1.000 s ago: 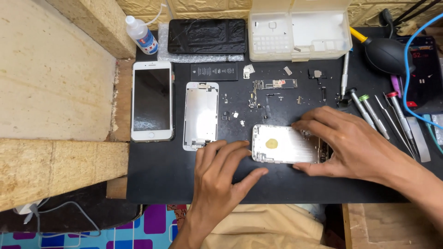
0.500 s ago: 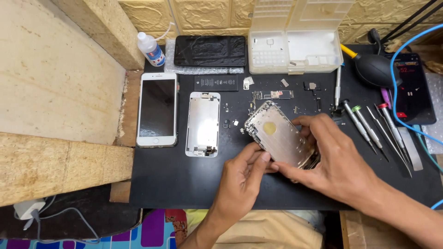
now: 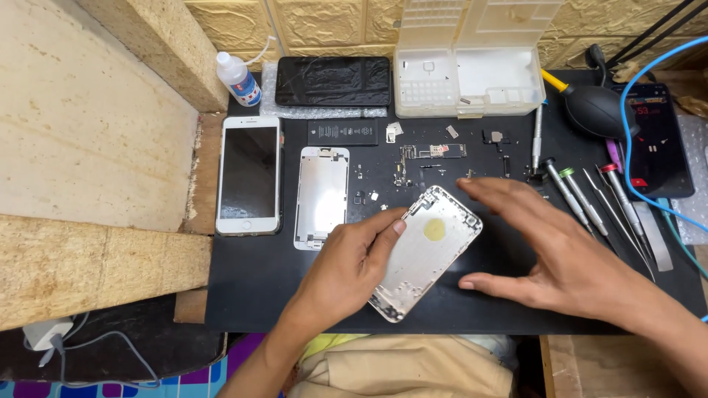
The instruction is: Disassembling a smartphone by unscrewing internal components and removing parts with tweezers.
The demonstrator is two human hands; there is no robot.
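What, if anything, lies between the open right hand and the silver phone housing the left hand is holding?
Nothing visible. The right hand hovers open just right of the silver phone housing, with only bare black mat in the gap. The left hand grips the housing's left edge. The screwdrivers lie farther right, behind the right hand.

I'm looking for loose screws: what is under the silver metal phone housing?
The silver metal phone housing lies on the black work mat, the left hand holding its edge. Whatever is beneath it is covered.
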